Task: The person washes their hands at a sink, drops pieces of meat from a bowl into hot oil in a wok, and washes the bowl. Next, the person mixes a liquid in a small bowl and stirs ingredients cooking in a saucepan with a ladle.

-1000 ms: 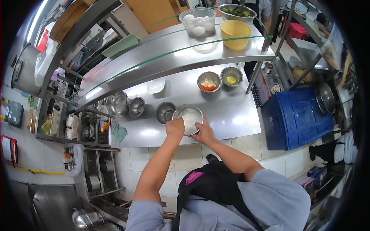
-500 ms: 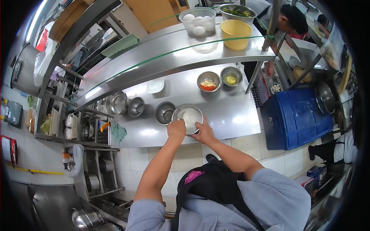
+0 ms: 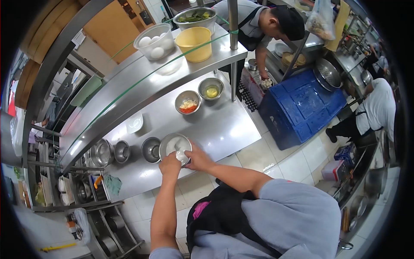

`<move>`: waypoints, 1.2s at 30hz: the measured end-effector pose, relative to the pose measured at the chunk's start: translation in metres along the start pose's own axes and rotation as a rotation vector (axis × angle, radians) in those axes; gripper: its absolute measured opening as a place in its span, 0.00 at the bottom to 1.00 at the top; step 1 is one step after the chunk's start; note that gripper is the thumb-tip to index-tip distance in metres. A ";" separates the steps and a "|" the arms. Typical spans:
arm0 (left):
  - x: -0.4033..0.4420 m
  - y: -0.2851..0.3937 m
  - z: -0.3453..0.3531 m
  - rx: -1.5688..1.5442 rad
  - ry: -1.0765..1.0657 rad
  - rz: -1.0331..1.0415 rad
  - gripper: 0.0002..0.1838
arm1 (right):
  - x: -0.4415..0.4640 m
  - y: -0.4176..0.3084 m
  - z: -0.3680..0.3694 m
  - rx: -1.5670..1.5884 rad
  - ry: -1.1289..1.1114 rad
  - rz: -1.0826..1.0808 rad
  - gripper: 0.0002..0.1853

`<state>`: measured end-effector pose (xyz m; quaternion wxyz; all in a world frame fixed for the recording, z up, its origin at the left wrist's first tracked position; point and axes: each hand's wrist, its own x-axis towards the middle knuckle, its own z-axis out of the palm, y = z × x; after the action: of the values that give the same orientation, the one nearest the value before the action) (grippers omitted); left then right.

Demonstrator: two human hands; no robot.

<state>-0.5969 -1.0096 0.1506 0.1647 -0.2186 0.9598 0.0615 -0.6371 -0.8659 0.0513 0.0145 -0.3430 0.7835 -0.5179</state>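
A steel bowl [image 3: 162,148] holding white powder [image 3: 176,141] is tilted over the table's front edge. My right hand [image 3: 199,158] grips its right side, with the thumb over the rim. At the near rim my left hand [image 3: 170,163] is closed, its fingertips at a white lump [image 3: 180,156] that lies between both hands. What the lump is made of I cannot tell. Just left of this bowl stands a steel bowl [image 3: 151,150], which looks bare inside. Farther back are a bowl of chopped orange and pale pieces [image 3: 187,102] and a bowl with yellowish liquid [image 3: 211,89].
Overhead, a steel shelf [image 3: 129,93] carries a tub of eggs [image 3: 154,42], a yellow tub [image 3: 193,45] and a bowl of greens [image 3: 195,16]. A blue crate [image 3: 302,108] stands right of the table. Beyond the shelf a co-worker [image 3: 258,26] bends forward. A green cloth [image 3: 113,184] lies at the left corner.
The view has turned right, so the table appears farther left and more of the co-worker shows. The white lump now shows by my left fingertips; my right hand still grips the bowl.
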 end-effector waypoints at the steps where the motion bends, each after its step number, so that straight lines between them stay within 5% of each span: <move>1: 0.004 -0.010 0.006 0.018 0.015 0.026 0.22 | -0.001 -0.001 0.002 0.000 -0.003 0.018 0.24; 18: 0.015 -0.027 0.014 0.210 0.098 0.039 0.15 | 0.001 0.000 0.005 0.007 -0.037 0.071 0.24; 24: -0.016 0.028 0.027 0.037 0.073 0.099 0.26 | -0.001 0.016 0.020 0.028 -0.090 0.174 0.22; 26: -0.022 0.039 0.023 -0.167 -0.074 0.046 0.31 | -0.009 0.055 0.044 -0.177 -0.034 -0.127 0.20; 28: -0.058 0.041 -0.007 -0.280 -0.067 0.016 0.32 | -0.010 0.033 0.028 0.075 -0.070 0.009 0.17; 30: -0.086 0.022 -0.008 -0.405 -0.036 -0.060 0.33 | -0.011 0.071 0.036 -0.027 -0.262 0.109 0.18; 32: -0.123 -0.014 0.009 -0.510 0.112 -0.035 0.30 | -0.007 0.079 0.036 -0.091 0.039 -0.403 0.24; 33: -0.146 -0.037 0.020 -0.539 0.141 -0.173 0.30 | -0.011 0.081 0.035 -0.165 0.002 -0.254 0.29; 35: -0.204 -0.085 0.051 -0.650 0.291 -0.204 0.23 | -0.001 0.126 0.046 -0.106 0.113 -0.398 0.30; 36: -0.240 -0.106 0.068 -0.673 0.326 -0.377 0.23 | 0.010 0.137 0.037 0.032 -0.106 -0.268 0.26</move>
<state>-0.3265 -0.9957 0.1639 -0.0617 -0.4391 0.8428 0.3052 -0.7021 -0.8699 -0.0754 -0.0077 -0.4711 0.7205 -0.5088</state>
